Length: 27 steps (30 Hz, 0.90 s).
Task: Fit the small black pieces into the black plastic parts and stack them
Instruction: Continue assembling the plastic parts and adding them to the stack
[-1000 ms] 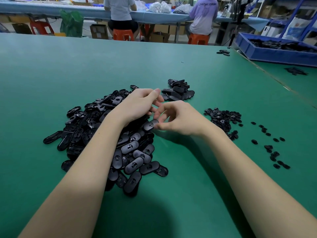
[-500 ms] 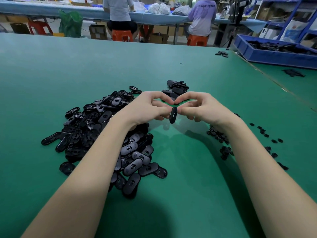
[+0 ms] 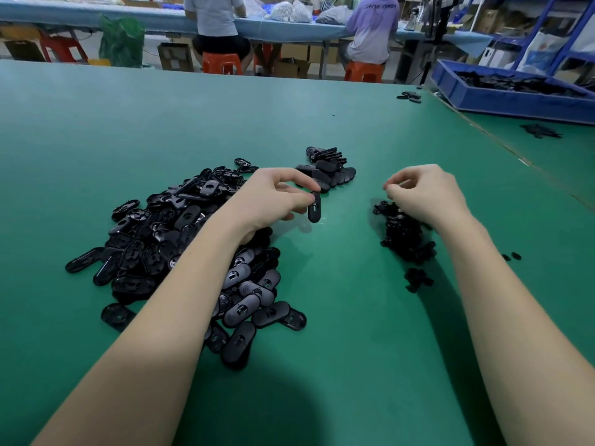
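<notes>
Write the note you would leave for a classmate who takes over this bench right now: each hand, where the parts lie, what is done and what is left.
Left hand: pinches one oval part upright, just above the green table.
Right hand: fingers curled, over the heap of small pieces; whether it holds one is unclear.
Big pile of oval parts: under the left forearm, loose and unsorted.
Stack: a short, untidy one behind the left hand.
Done: only that small stack.
Left: fit a small piece into the held part if it has none yet, add it to the stack, then work through the big pile.
</notes>
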### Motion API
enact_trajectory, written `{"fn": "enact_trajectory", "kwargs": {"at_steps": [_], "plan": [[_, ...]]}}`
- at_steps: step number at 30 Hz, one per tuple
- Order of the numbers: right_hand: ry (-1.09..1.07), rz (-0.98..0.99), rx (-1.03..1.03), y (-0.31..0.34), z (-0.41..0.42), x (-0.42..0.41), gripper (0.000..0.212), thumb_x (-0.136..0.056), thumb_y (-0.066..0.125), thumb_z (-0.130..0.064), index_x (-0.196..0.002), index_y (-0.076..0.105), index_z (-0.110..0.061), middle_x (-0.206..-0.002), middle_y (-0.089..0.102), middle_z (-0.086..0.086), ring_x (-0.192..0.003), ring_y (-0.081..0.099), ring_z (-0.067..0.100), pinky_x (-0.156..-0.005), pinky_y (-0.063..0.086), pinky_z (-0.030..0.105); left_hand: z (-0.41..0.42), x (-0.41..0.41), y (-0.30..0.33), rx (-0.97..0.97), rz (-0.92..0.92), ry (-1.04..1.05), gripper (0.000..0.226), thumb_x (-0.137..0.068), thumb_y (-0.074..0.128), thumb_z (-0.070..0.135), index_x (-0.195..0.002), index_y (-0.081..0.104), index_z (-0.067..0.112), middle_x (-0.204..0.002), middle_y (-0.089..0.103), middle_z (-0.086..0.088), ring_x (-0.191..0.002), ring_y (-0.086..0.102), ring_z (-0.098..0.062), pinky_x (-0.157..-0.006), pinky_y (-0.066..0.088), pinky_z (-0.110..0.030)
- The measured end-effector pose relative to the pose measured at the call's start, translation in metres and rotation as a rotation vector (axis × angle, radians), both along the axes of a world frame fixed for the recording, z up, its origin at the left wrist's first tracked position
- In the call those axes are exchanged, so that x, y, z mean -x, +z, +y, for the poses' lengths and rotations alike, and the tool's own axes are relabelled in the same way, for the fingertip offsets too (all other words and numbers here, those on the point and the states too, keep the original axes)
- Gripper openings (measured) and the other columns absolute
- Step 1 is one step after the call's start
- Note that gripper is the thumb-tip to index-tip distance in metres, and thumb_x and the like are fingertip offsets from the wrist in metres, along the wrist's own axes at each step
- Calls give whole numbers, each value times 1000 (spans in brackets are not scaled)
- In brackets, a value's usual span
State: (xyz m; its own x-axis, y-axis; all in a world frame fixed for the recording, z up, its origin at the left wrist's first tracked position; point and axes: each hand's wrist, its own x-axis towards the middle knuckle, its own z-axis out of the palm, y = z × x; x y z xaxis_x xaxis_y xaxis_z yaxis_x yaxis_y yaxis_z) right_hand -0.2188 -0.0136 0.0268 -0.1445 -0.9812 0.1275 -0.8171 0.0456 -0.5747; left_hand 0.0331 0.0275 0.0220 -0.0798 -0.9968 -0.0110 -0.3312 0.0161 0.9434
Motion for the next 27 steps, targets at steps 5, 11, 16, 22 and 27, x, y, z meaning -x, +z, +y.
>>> {"fn": "enact_trajectory", "kwargs": {"at_steps": [5,11,16,22,27], "plan": [[28,204,-82,-6,-1,7,6,-84,69,-36,-83,74,-39,-85,69,-25,-93,61,13,-66,39,26,0,0,-1,9,46,65,14,-88,72,9,-99,73,18,-86,77,-1,-72,68,-8,-61,51,-16],[68,329,-54,-11,0,-3,7,-83,74,-41,-89,77,-42,-86,69,-21,-96,64,16,-74,40,27,1,0,-2,24,154,99,17,-87,69,-4,-100,70,6,-88,75,-19,-75,69,-18,-79,61,-28],[34,416,19,-14,1,-9,10,-89,67,-37,-96,75,-37,-104,74,-5,-102,66,27,-75,40,29,0,1,-3,20,189,100,17,-86,68,-6,-99,69,5,-81,75,-17,-69,67,-18,-74,60,-24],[105,31,87,-5,4,-24,10,-87,62,-34,-85,71,-29,-86,73,-16,-91,65,14,-75,47,30,-1,1,-5,6,219,102,24,-87,66,-8,-103,69,9,-85,73,-18,-73,68,-20,-76,59,-25],[262,-398,5,0,9,-46,11,-89,66,-27,-84,75,-25,-80,77,-15,-50,51,-8,-59,40,19,-1,4,-6,18,229,106,26,-83,66,-10,-95,74,13,-86,71,-17,-83,69,-24,-86,60,-30]]}}
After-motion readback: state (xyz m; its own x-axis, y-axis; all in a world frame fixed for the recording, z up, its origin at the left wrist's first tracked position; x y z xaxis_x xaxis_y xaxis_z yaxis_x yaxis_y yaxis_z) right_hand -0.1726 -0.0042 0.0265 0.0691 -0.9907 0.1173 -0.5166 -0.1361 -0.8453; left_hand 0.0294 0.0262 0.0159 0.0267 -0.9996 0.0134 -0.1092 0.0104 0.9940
